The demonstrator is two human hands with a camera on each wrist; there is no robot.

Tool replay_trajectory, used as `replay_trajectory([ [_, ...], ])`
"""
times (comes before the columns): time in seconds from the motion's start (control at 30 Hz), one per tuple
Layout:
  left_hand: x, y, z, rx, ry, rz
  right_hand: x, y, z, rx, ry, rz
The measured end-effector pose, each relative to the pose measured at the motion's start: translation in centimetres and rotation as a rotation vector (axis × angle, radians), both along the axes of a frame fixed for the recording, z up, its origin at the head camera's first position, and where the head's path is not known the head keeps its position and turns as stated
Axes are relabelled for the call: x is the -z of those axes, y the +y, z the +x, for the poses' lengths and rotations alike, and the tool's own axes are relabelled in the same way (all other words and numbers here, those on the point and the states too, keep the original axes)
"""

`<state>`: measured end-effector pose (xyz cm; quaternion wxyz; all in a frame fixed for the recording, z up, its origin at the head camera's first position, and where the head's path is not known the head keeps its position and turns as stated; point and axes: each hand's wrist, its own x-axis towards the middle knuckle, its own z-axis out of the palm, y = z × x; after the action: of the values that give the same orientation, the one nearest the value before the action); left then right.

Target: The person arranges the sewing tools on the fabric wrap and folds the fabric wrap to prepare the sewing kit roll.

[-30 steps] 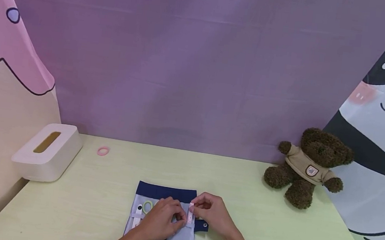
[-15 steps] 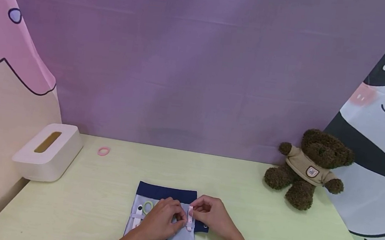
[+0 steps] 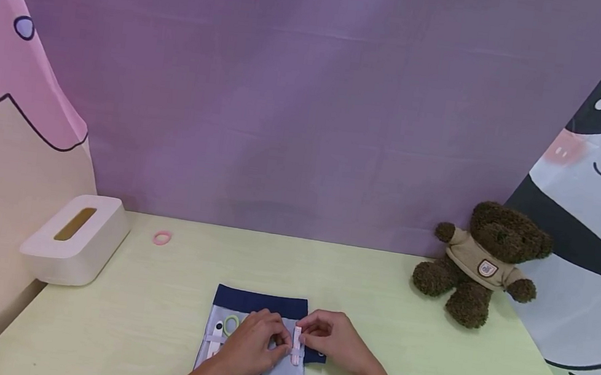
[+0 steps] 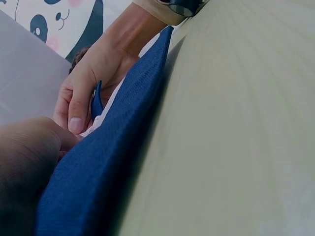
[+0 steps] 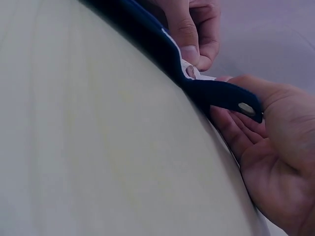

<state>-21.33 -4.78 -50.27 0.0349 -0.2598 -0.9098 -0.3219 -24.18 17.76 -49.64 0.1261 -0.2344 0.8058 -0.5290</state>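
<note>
An unrolled navy pouch with a pale grey lining lies at the table's front. My right hand pinches the upper end of a slim pink-and-white stick-like item, which runs through a pale elastic strap at the pouch's right side. Beside it, my left hand pinches that strap with thumb and forefinger. Green-handled scissors and a white tool with a black dot sit at the pouch's left, partly behind my left hand. In the right wrist view, the snap tab crosses in front of my right fingers.
A white tissue box stands at the left and a pink ring lies near the back edge. At the back right sits a brown teddy bear. A purple backdrop rises behind the table.
The slim pink-and-white item has slid toward me through the strap, and my right hand has moved down with it. My left hand has stayed in place.
</note>
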Motion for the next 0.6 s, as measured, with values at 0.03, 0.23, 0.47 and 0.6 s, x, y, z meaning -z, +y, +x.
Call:
replay_trajectory([
  [0.03, -0.01, 0.00, 0.00, -0.001, 0.000, 0.000, 0.05, 0.07, -0.06, -0.013, 0.002, -0.002],
  [0.23, 0.02, 0.01, 0.01, -0.004, 0.006, 0.002, 0.24, 0.26, -0.25, -0.050, 0.007, -0.020],
  [0.47, -0.06, 0.04, 0.10, -0.004, 0.013, 0.016, 0.08, 0.29, -0.23, -0.077, 0.049, -0.035],
  [0.6, -0.09, 0.03, 0.15, -0.003, 0.024, 0.018, 0.01, 0.26, -0.13, -0.104, 0.083, -0.048],
])
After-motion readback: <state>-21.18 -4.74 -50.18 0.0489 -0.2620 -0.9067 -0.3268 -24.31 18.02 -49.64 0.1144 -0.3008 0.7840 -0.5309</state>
